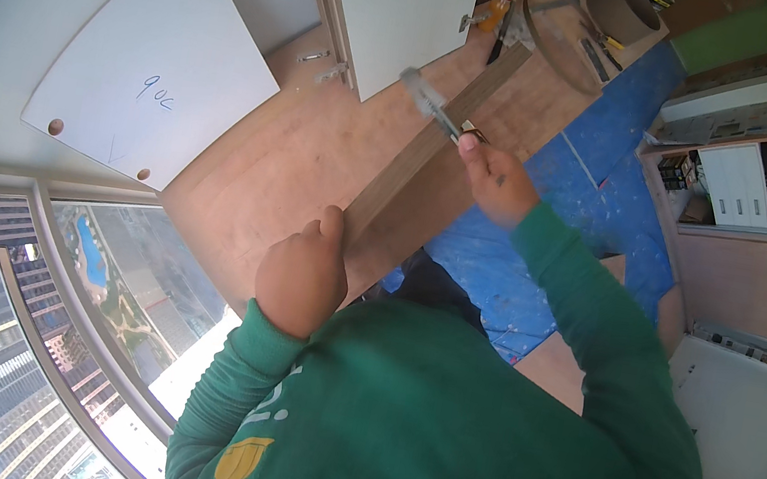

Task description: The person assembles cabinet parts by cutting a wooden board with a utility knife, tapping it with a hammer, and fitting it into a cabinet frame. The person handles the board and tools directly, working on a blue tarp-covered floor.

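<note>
My left hand [305, 272] closes on the near end of a long brown wooden strip [404, 177] lying on the light wooden worktop [242, 175]. My right hand [498, 180] is wrapped round a metal hand tool [446, 123] above the strip's middle. The tool's grey head is smeared by motion, so its exact kind is unclear. The strip runs away from me towards the far right of the worktop.
White panels [166, 81], [402, 9] stand behind the worktop, one with round holes. Hinges [330, 71] lie between them. Farther right are an orange bottle [498, 10] and a curved strip [537, 52]. Blue sheeting [538, 286] covers the floor; a window [122, 287] is left.
</note>
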### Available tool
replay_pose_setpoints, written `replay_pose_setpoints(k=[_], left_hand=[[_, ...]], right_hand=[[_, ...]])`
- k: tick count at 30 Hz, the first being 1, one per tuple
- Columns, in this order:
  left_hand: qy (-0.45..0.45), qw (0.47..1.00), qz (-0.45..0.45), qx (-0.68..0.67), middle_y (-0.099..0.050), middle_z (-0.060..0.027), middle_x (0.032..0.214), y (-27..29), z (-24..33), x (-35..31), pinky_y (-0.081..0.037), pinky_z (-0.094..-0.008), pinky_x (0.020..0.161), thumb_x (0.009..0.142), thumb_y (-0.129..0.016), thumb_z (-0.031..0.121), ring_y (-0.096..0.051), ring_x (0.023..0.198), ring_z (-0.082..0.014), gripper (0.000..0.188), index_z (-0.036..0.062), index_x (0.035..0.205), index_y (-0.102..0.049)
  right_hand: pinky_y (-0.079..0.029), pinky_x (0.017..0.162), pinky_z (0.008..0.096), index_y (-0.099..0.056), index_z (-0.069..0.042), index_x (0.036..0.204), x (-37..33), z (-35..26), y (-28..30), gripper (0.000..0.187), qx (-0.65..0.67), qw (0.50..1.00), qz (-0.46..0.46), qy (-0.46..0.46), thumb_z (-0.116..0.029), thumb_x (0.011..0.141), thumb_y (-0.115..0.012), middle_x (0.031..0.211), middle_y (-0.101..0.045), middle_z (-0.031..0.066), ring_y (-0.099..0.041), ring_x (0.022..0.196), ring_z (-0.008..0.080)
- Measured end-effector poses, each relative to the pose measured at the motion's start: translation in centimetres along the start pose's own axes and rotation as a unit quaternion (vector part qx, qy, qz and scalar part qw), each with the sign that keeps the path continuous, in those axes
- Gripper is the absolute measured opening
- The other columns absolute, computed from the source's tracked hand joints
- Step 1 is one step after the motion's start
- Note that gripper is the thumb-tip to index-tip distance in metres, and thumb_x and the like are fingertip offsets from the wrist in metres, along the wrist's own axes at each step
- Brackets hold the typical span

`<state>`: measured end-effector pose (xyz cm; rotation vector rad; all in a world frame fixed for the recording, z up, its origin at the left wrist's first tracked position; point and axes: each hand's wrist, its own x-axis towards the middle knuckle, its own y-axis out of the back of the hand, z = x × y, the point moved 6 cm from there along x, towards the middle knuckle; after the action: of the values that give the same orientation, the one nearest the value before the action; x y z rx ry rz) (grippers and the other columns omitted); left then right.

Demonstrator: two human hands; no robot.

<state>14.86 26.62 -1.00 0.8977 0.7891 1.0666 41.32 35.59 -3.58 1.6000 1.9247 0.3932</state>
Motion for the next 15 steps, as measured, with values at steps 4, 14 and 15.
replay_pose_setpoints(k=[4, 14, 15], left_hand=[[-0.002, 1.000, 0.010, 0.006, -0.068, -0.0215, 0.084, 0.4, -0.1, -0.1, -0.053, -0.0549, 0.060, 0.089, -0.064, 0.007, -0.068, 0.069, -0.0444, 0.029, 0.0019, 0.113, -0.048], [0.001, 1.000, 0.011, 0.013, -0.068, -0.0198, 0.084, 0.6, -0.1, 0.1, -0.055, -0.0531, 0.060, 0.088, -0.063, 0.006, -0.070, 0.070, -0.0432, 0.027, 0.0025, 0.111, -0.049], [0.006, 1.000, 0.011, 0.015, -0.068, -0.0197, 0.084, 0.6, -0.1, 0.0, -0.055, -0.0529, 0.060, 0.088, -0.063, 0.006, -0.070, 0.070, -0.0431, 0.027, 0.0026, 0.111, -0.049]], right_hand=[[-0.049, 0.072, 0.0409, -0.068, 0.001, 0.088, -3.2, -2.2, -3.2, 0.072, -0.046, 0.998, -0.027, 0.040, -0.063, 0.111, -0.041, 0.070, -0.055, 0.0155, -0.058, 0.071, 0.0265], [-0.051, 0.078, 0.0394, -0.071, 0.004, 0.098, 0.8, -0.5, 0.1, 0.071, -0.008, 0.999, 0.039, 0.001, -0.060, 0.112, -0.043, 0.074, -0.060, 0.0139, -0.061, 0.077, 0.0233], [-0.051, 0.079, 0.0399, -0.071, 0.004, 0.099, -0.9, -1.5, -2.0, 0.069, -0.005, 0.999, 0.019, 0.026, -0.058, 0.112, -0.043, 0.074, -0.061, 0.0143, -0.061, 0.078, 0.0243]])
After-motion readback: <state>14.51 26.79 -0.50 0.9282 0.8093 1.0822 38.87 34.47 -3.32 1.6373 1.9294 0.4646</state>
